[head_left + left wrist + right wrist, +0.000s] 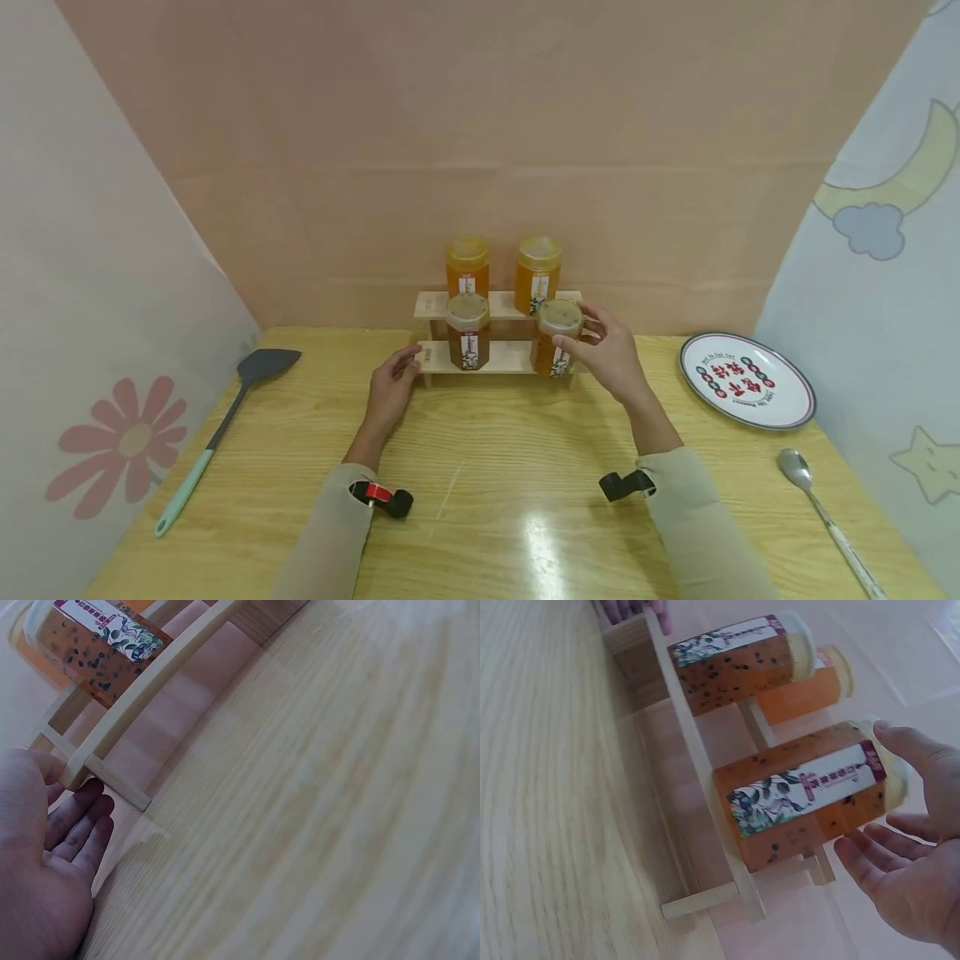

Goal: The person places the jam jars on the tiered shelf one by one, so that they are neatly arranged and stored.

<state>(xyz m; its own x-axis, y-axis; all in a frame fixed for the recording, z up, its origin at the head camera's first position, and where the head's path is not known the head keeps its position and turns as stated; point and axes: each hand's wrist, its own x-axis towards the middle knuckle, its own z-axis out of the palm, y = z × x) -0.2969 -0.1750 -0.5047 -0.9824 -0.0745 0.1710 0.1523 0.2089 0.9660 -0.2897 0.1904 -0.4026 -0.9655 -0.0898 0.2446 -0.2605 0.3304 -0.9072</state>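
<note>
A two-tier wooden shelf [506, 358] stands at the back of the table. My left hand [393, 379] holds the left end of its lower board, thumb above and fingers beneath. My right hand [611, 354] is around an amber jar [806, 799] at the right of the lower board, thumb at the front and fingers on the far side. That jar stands upright at the board's front edge. Left of it stands a darker jar [468, 333] with dark specks. On the upper board are two orange jars, one left [467, 262] and one right [537, 271].
A dark spatula [240, 400] with a mint handle lies at the left. At the right are a white plate [783, 400] with red lettering and a metal spoon [817, 508]. A brown backdrop [337, 250] rises behind the shelf.
</note>
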